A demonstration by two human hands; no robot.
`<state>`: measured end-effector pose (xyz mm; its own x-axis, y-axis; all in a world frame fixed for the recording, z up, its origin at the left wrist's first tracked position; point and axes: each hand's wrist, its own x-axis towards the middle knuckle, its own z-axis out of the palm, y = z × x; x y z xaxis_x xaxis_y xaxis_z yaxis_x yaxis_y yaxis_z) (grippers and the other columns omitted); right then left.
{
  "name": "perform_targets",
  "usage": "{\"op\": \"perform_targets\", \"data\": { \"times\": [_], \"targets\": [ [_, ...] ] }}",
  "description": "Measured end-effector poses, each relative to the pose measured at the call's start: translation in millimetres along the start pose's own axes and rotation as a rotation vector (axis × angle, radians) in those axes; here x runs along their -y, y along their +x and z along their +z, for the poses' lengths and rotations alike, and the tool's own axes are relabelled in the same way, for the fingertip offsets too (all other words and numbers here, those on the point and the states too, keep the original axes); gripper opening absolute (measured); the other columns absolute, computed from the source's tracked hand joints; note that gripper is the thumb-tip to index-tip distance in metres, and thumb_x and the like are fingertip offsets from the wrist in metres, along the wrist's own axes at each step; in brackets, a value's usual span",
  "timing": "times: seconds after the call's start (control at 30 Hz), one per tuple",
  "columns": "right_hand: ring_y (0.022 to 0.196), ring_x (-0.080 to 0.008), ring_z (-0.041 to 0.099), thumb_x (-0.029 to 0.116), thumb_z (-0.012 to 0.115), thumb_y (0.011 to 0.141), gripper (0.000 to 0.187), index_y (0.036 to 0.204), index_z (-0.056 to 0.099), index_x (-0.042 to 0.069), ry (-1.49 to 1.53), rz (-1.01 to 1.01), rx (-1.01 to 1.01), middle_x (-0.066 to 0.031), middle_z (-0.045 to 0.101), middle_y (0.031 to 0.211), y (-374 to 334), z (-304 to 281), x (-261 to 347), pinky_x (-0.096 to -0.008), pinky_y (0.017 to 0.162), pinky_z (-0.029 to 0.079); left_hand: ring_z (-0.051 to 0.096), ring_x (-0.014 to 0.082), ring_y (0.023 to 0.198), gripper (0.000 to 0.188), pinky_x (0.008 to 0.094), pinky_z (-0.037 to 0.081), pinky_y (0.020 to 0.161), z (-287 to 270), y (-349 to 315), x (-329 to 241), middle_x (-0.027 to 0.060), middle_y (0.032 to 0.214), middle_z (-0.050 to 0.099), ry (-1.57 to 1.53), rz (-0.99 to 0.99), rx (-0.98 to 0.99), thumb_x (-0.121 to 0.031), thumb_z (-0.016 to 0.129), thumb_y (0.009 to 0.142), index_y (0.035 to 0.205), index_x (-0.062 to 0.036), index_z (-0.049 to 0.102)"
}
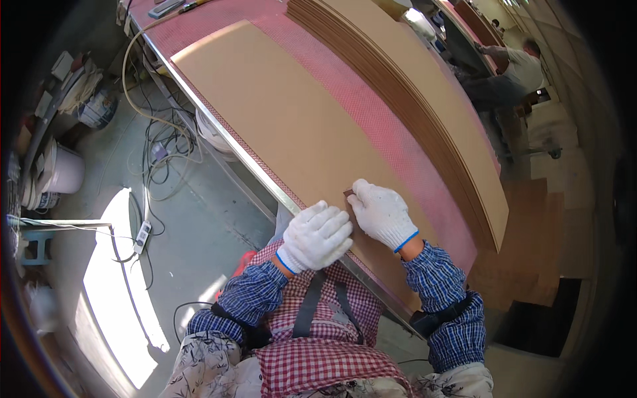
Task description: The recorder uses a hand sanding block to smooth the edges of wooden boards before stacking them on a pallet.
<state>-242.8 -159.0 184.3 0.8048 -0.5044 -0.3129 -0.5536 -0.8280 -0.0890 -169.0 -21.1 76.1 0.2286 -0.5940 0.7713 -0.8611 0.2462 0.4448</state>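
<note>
A long tan board (279, 109) lies flat on the work table along its near left edge. My right hand (383, 212), in a white knit glove with a blue cuff, is closed on a small dark brown piece (348, 193) against the board's face. Most of that piece is hidden under the fingers, so its kind does not show. My left hand (315, 237), gloved the same way, lies over the board's near edge with its fingers stretched out, just left of the right hand. Nothing shows in the left hand.
A tall stack of similar boards (424, 109) stands on the table's far side, upon pink mesh covering (345, 99). Hoses and cables (162, 146) tangle on the floor at left, near buckets (63, 169) and a power strip (142, 237). Another person (514, 73) works at the far right.
</note>
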Motion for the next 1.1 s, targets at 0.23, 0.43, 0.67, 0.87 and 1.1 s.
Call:
{"op": "perform_targets", "data": {
  "times": [0.23,0.43,0.67,0.87,1.1],
  "targets": [
    [0.088,-0.0394,0.067,0.029,0.056,0.092,0.026,0.093,0.060,0.003,0.116,0.109,-0.014,-0.0210,0.068,0.092,-62,33,-75,-0.0501,0.077,0.051,0.065,0.0271,0.091,0.024,0.0435,0.051,0.084,11,10,18,0.0092,0.098,0.067,0.061,0.017,0.081,-0.018,0.069,0.074,0.094,-0.0066,0.066],
    [0.088,-0.0381,0.065,0.034,0.057,0.092,0.030,0.102,0.063,0.006,0.639,0.610,-0.204,-0.0178,0.068,0.093,-159,58,-155,-0.0471,0.078,0.050,0.063,0.0334,0.099,0.027,0.0478,0.047,0.091,28,22,5,0.0135,0.104,0.067,0.220,0.014,0.192,-0.017,0.068,0.079,0.101,-0.0020,0.066],
    [0.090,-0.0377,0.064,0.031,0.056,0.094,0.025,0.104,0.062,0.009,0.265,0.826,-0.456,-0.0163,0.067,0.095,-306,123,-241,-0.0474,0.079,0.049,0.060,0.0372,0.101,0.028,0.0513,0.043,0.098,39,-5,23,0.0175,0.110,0.066,0.230,0.048,0.213,-0.019,0.063,0.085,0.105,0.0002,0.066],
    [0.091,-0.0348,0.063,0.031,0.056,0.095,0.022,0.102,0.061,0.011,0.191,0.851,-0.310,-0.0131,0.066,0.096,-360,157,-257,-0.0459,0.078,0.049,0.061,0.0370,0.092,0.023,0.0498,0.046,0.087,36,-6,16,0.0173,0.106,0.066,0.211,0.140,0.164,-0.016,0.053,0.091,0.100,0.0014,0.065],
    [0.088,-0.0327,0.064,0.030,0.057,0.094,0.018,0.100,0.061,0.013,0.155,0.670,-0.295,-0.0099,0.066,0.094,-353,178,-261,-0.0447,0.074,0.050,0.061,0.0373,0.092,0.027,0.0498,0.045,0.088,49,-17,26,0.0176,0.105,0.066,0.261,0.124,0.186,-0.018,0.051,0.092,0.101,0.0033,0.064]
  ]
}}
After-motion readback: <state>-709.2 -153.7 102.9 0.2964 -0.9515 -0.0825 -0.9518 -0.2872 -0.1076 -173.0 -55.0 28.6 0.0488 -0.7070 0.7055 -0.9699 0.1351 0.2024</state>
